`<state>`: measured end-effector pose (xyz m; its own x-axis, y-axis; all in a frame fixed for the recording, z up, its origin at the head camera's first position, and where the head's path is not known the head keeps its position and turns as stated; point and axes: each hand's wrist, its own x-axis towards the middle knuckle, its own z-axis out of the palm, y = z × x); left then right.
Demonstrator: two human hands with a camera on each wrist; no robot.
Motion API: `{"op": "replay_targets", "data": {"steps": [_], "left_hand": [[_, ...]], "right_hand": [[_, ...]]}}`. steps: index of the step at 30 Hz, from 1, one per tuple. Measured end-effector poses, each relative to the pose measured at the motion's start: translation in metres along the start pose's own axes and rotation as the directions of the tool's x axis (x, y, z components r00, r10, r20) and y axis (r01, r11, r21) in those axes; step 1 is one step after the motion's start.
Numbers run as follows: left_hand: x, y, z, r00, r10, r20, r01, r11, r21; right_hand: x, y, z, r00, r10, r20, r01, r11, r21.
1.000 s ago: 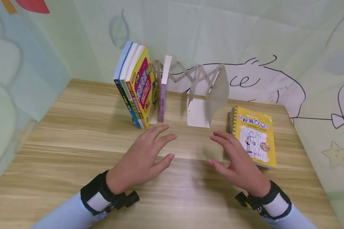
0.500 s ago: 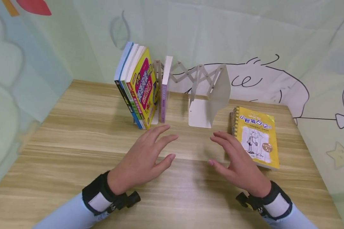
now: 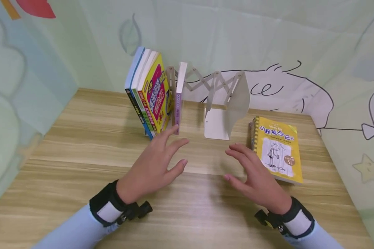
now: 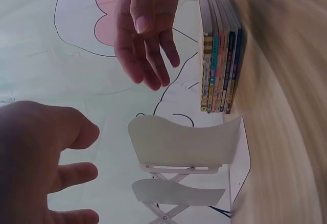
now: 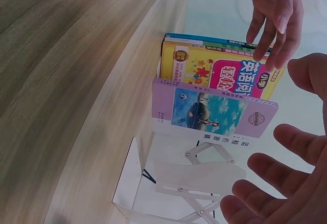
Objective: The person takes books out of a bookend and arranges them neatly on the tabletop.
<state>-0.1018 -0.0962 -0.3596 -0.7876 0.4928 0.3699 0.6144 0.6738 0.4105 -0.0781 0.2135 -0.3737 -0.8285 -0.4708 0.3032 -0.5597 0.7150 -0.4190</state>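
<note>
My left hand (image 3: 152, 166) hovers above the table with fingers spread and holds nothing; its fingertips overlap the lower end of the standing books in the head view. My right hand (image 3: 257, 176) hovers too, fingers apart and holding nothing, just left of a stack of books topped by a yellow comic book (image 3: 280, 148). Behind the hands stands a white folding bookend rack (image 3: 239, 107). A purple book (image 5: 214, 109) stands upright in it. To its left lean several taller books, the nearest a yellow workbook (image 3: 157, 93).
The wood-grain table (image 3: 90, 145) runs up to a printed cloth backdrop (image 3: 224, 34) at the back and sides. The stack's spines (image 4: 219, 70) show in the left wrist view. A wrist camera (image 3: 144, 209) sits on each wrist strap.
My left hand has shifted slightly up toward the standing books. The right hand has moved a little to the left. The books and rack have not moved.
</note>
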Motion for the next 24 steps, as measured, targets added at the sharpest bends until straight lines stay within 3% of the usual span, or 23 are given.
{"op": "replay_targets", "data": {"steps": [8,13,18,24], "left_hand": [[0.030,-0.012,-0.006,0.996,0.014,-0.093,-0.009,0.999,0.046],[0.051,-0.018,-0.010,0.988,-0.011,-0.152,0.023,0.997,0.078],[0.068,-0.019,-0.012,0.986,-0.059,-0.154,0.071,0.995,0.071],[0.083,-0.019,-0.012,0.992,0.000,-0.128,0.029,0.974,0.226]], "right_hand": [[-0.004,0.001,0.004,1.000,0.016,0.024,-0.016,1.000,0.007],[-0.005,0.003,0.004,0.999,0.028,0.025,-0.028,1.000,0.012],[-0.005,0.004,0.005,0.999,0.018,0.030,-0.018,1.000,0.021],[-0.007,0.005,0.006,1.000,0.009,0.029,-0.010,1.000,0.017]]}}
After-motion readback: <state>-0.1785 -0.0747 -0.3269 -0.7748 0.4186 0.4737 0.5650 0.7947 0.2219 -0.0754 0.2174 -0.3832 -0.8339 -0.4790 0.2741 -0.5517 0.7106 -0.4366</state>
